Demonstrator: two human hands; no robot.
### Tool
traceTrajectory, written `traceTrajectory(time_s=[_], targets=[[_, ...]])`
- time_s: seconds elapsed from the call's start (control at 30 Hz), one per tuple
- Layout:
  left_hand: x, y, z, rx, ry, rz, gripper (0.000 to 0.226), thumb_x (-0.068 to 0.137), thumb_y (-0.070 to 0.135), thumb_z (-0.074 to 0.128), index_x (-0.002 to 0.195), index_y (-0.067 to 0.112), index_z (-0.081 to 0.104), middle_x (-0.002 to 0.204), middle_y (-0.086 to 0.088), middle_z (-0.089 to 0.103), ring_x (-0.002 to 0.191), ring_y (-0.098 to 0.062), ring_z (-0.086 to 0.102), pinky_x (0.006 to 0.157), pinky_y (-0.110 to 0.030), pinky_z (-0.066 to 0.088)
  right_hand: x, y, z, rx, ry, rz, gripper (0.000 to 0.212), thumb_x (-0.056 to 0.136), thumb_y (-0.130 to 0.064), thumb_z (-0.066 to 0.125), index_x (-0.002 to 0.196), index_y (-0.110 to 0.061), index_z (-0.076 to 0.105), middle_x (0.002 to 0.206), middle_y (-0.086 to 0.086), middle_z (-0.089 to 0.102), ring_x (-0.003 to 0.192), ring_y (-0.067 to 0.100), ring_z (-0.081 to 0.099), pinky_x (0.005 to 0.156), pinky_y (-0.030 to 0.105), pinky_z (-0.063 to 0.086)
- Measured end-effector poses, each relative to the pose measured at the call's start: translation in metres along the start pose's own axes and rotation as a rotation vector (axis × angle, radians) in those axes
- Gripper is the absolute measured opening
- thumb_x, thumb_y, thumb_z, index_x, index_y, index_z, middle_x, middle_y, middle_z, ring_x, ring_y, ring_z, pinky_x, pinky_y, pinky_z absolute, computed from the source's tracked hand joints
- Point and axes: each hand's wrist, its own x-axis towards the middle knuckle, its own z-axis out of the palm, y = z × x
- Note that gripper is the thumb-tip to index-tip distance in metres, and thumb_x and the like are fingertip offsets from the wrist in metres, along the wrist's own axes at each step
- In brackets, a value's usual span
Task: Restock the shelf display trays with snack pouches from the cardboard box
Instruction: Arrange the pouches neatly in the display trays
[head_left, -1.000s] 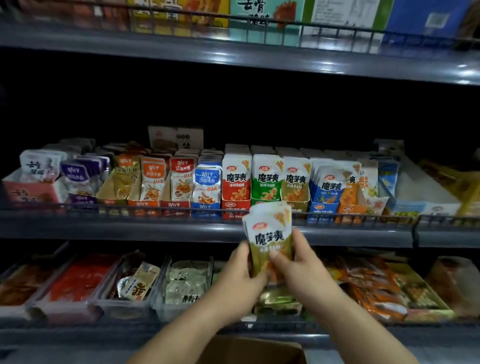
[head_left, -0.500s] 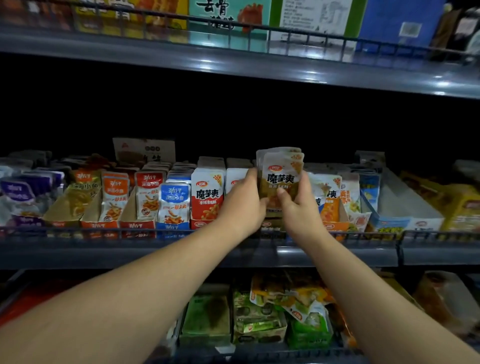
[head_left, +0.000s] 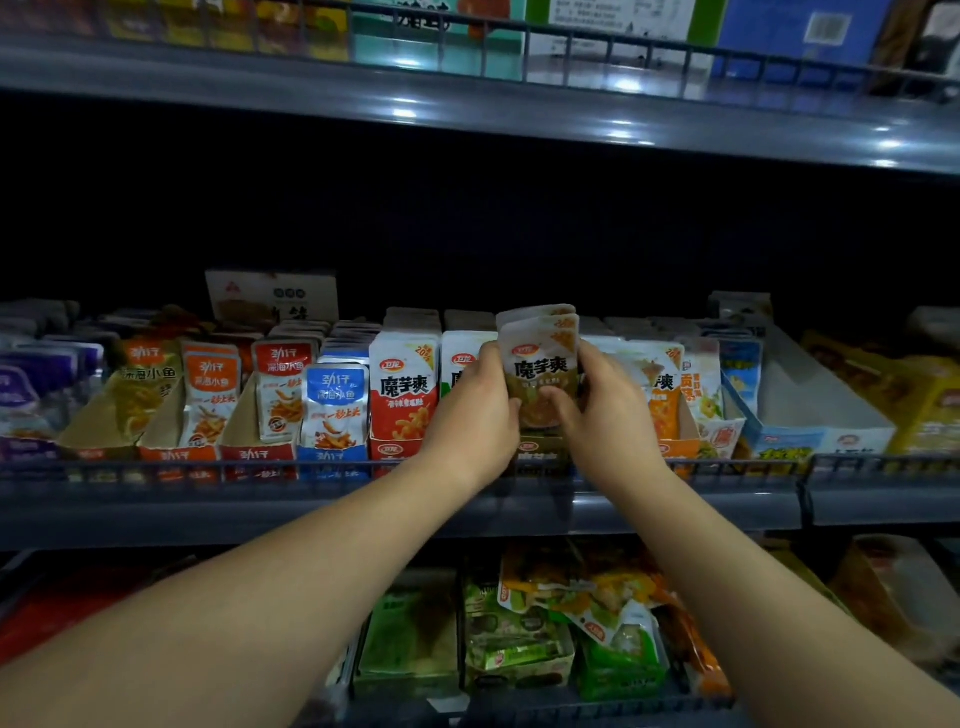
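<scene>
On the shelf (head_left: 208, 512) most trays (head_left: 395, 451) are filled; a pouch stack (head_left: 543, 364), clasped by the fingers (head_left: 492, 361) of the left hand (head_left: 475, 415) and right hand (head_left: 610, 415), is judged not yet seated.

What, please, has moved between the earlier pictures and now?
The left hand and right hand lifted the stack of olive pouches from in front of the lower shelf up to the olive tray on the middle shelf. Both still grip it; the neighbouring red pouches stayed put.

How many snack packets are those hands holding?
2 show: the front olive pouch gripped between the left hand and right hand, and a second pouch right behind it, top edge peeking above. More may hide behind.
</scene>
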Motion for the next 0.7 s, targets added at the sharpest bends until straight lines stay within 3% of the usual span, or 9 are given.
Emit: traceTrajectory(time_s=[0.1,0.17,0.33,0.4,0.47,0.6,0.7], targets=[[0.003,0.005,0.002,0.086,-0.039,0.009,0.061,0.099,0.009,0.061,0.15,0.013,0.027,0.132,-0.012,0.054,0.098,-0.023,0.064,0.072,-0.032,0.052,0.0,0.002,0.001,0.065,-0.024,0.039,0.053,0.098,-0.023,0.06,0.145,-0.026,0.036,0.116,-0.003,0.064,0.101,0.014,0.063,0.078,0.031,0.056],[0.005,0.008,0.004,0.135,-0.076,0.011,0.07,0.097,0.006,0.06,0.154,0.01,0.019,0.134,-0.016,0.05,0.093,-0.027,0.065,0.066,-0.033,0.052,0.0,0.004,0.0,0.083,-0.056,0.058,0.057,0.099,-0.021,0.057,0.149,-0.025,0.029,0.111,-0.001,0.065,0.094,0.014,0.064,0.068,0.021,0.05],[0.014,0.007,-0.001,0.217,-0.184,0.009,0.068,0.099,0.006,0.057,0.152,-0.001,0.016,0.129,-0.021,0.047,0.084,-0.028,0.059,0.049,-0.026,0.031,0.004,0.007,-0.005,0.045,-0.115,0.06,0.041,0.098,-0.024,0.061,0.135,-0.015,0.046,0.087,-0.007,0.064,0.076,0.004,0.061,0.071,0.037,0.057],[0.016,0.007,-0.002,0.2,-0.199,0.012,0.064,0.101,0.015,0.058,0.15,0.001,0.019,0.129,-0.019,0.048,0.086,-0.026,0.059,0.054,-0.028,0.04,0.004,0.007,-0.005,0.075,-0.124,0.092,0.042,0.096,-0.022,0.064,0.134,-0.015,0.046,0.082,-0.006,0.063,0.074,0.005,0.061,0.07,0.038,0.057],[0.017,0.005,-0.002,0.155,-0.195,0.01,0.058,0.103,0.024,0.057,0.147,0.005,0.025,0.13,-0.016,0.05,0.096,-0.027,0.062,0.069,-0.036,0.052,0.005,0.006,-0.007,0.107,-0.123,0.109,0.053,0.095,-0.02,0.066,0.14,-0.017,0.039,0.083,-0.004,0.062,0.074,0.008,0.063,0.069,0.036,0.058],[0.017,-0.003,-0.002,0.118,-0.132,0.024,0.053,0.103,0.028,0.06,0.144,0.009,0.032,0.128,-0.014,0.057,0.108,-0.03,0.062,0.086,-0.045,0.056,0.009,0.007,-0.01,0.133,-0.123,0.09,0.07,0.092,-0.017,0.069,0.149,-0.026,0.029,0.088,-0.005,0.061,0.076,0.008,0.063,0.065,0.025,0.056],[0.016,-0.005,0.0,0.142,-0.11,0.038,0.053,0.103,0.028,0.059,0.145,0.008,0.033,0.126,-0.014,0.058,0.107,-0.03,0.063,0.087,-0.047,0.056,0.012,0.011,-0.012,0.073,-0.19,0.086,0.074,0.09,-0.013,0.071,0.15,-0.029,0.03,0.091,-0.004,0.063,0.078,0.007,0.063,0.069,0.027,0.057]])
